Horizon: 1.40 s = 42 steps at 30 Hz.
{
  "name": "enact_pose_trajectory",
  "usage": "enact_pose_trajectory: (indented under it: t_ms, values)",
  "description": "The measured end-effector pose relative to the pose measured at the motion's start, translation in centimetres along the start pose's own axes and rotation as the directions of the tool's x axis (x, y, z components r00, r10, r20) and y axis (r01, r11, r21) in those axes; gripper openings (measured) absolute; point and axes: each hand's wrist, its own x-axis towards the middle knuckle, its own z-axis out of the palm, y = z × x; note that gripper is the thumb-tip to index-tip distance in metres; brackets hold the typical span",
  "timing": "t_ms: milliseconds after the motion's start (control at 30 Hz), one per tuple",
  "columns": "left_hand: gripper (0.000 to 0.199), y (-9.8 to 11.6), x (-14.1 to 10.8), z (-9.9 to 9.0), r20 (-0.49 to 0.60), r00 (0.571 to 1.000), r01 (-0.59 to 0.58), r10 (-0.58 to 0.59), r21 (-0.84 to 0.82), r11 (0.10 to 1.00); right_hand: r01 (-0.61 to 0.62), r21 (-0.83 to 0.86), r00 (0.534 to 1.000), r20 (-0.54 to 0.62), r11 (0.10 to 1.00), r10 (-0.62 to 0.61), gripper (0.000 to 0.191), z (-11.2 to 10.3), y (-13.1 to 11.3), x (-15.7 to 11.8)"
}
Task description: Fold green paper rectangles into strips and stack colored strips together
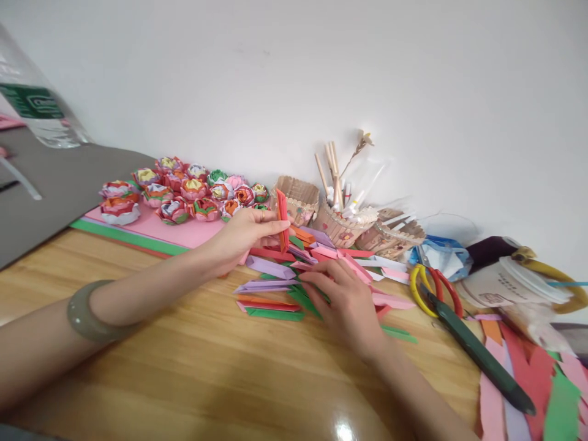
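Note:
Upright between the thumb and fingers of my left hand (239, 239) are folded red paper strips (282, 222), raised above the table. My right hand (344, 303) is low over a loose pile of folded paper strips (271, 267) in purple, green, pink, red, orange and white. Its fingers are bent but apart, with the tips at the green and pink pieces, and I see nothing held in them. A small stack of orange, red and green folded strips (271, 308) lies at the near left of the pile.
Several folded paper flowers (193, 188) sit on pink paper sheets (151, 220) at the back left. Decorated baskets (344, 228) line the wall. Scissors (436, 288), a dark green long-handled tool (482, 355), a lidded tub (509, 285) and paper scraps (528, 367) occupy the right.

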Motion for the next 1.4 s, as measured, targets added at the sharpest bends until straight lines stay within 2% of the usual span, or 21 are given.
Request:
enact_pose_trajectory:
  t_ms: [233,400,500,633,767,1000,1100,1167,1300,1400]
  values:
    - [0.032,0.0,0.1,0.2,-0.003,1.0,0.01,-0.01,-0.012,1.0,0.047,-0.054,0.997,0.067,0.997,-0.043,0.017,1.4,-1.3,0.4]
    - [0.033,0.0,0.1,0.4,0.01,1.0,0.0,0.0,-0.026,1.0,0.049,-0.107,0.994,0.098,0.993,-0.039,0.011,2.3,-1.1,0.9]
    - [0.032,0.0,0.1,0.3,-0.005,1.0,-0.003,0.003,-0.017,1.0,-0.039,-0.167,0.997,0.052,0.985,0.048,0.019,2.3,-0.5,1.0]
    - [0.031,0.1,0.0,0.2,-0.023,1.0,-0.013,0.013,-0.011,1.0,-0.2,-0.217,0.98,-0.041,0.955,0.196,0.017,1.7,0.5,1.3]
    - [0.032,0.1,0.1,0.1,-0.027,1.0,-0.012,0.011,-0.007,1.0,-0.221,-0.172,0.975,-0.014,0.96,0.222,0.015,1.6,1.1,1.4]
    - [0.032,0.1,-0.1,0.2,0.002,1.0,-0.013,0.013,-0.027,1.0,-0.123,0.008,0.992,0.014,0.992,0.123,0.016,0.7,0.8,0.8]
    - [0.029,0.0,-0.1,0.2,0.015,1.0,-0.016,0.017,-0.034,0.999,-0.027,0.116,0.997,0.072,0.993,0.018,0.011,-0.2,0.2,0.4]
    - [0.026,0.0,0.0,0.2,0.03,0.999,-0.017,0.018,-0.035,0.999,0.019,0.194,0.986,0.159,0.981,-0.05,0.008,-0.6,-0.3,0.2]
    - [0.02,-0.1,0.1,0.1,0.043,0.999,-0.016,0.018,-0.038,0.999,-0.039,0.286,0.922,0.38,0.958,-0.076,0.026,-1.0,-0.9,0.3]
    - [0.016,0.0,0.0,0.2,0.043,0.999,-0.01,0.013,-0.05,0.999,-0.085,0.301,0.896,0.441,0.95,-0.06,0.033,-1.1,-0.8,0.4]
